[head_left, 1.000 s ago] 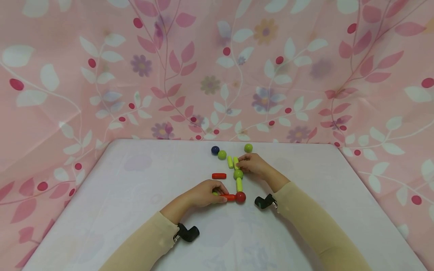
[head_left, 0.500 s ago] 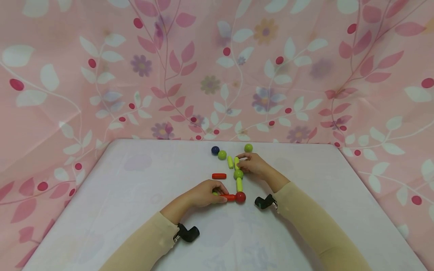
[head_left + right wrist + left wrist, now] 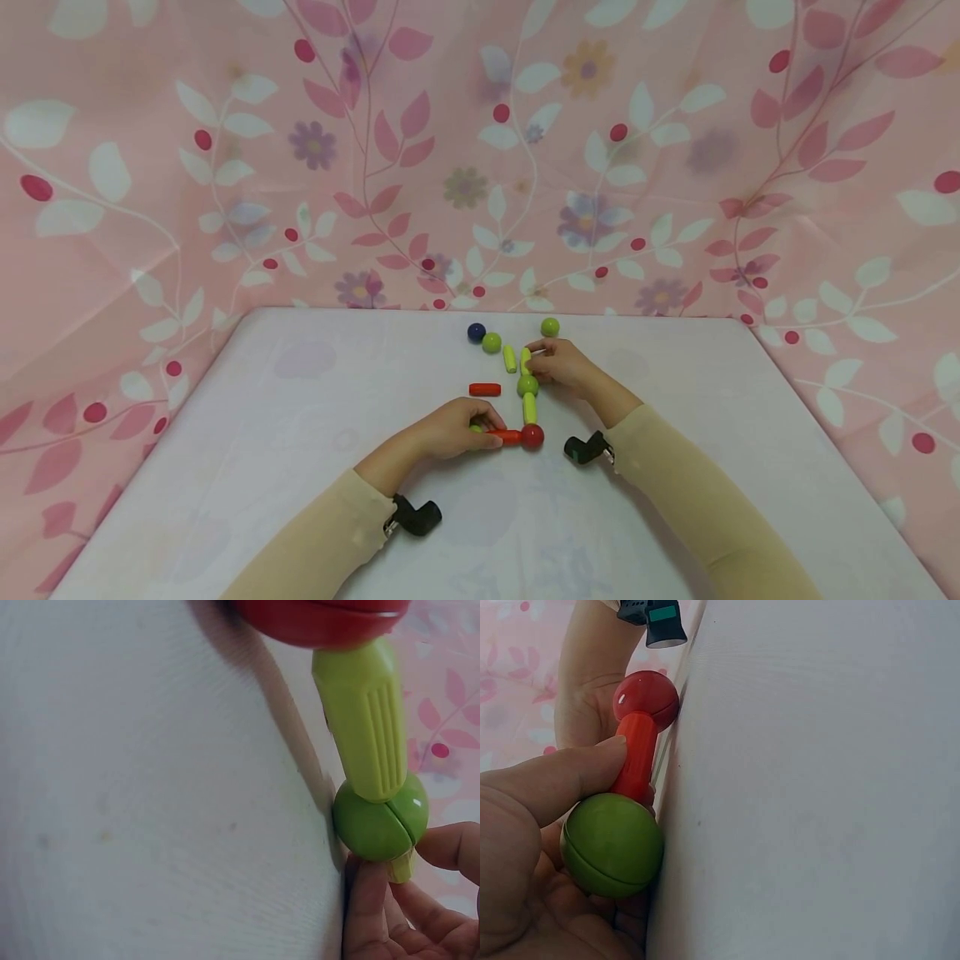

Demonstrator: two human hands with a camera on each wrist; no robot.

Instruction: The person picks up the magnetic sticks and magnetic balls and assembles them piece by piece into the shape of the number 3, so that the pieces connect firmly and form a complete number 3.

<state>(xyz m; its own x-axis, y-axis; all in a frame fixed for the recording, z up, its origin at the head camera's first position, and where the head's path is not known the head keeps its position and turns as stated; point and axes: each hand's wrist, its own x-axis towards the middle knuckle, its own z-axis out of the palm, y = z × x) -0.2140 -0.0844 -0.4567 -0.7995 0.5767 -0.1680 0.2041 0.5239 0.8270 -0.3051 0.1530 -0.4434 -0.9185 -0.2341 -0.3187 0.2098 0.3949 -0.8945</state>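
Observation:
My left hand (image 3: 453,429) pinches a red rod (image 3: 636,754) between thumb and fingers. That rod joins a green ball (image 3: 611,844), close to the palm, to a red ball (image 3: 532,436). From the red ball a yellow-green rod (image 3: 364,720) runs away from me to a second green ball (image 3: 528,386). Beyond this ball, my right hand (image 3: 562,365) grips another yellow-green rod (image 3: 525,360), its near end right at the ball. In the right wrist view, the ball and fingers hide most of that rod.
A loose yellow-green rod (image 3: 509,359) lies just left of the right hand's rod, and a loose red rod (image 3: 484,390) nearer. Farther back are a dark blue ball (image 3: 476,333), a green ball (image 3: 491,342) beside it, and another green ball (image 3: 550,327) near the table's (image 3: 360,350) far edge.
The far yellow-green rod in my right hand has swung slightly right, more in line with the green ball. The right fingers shifted a little with it; my left hand stays put.

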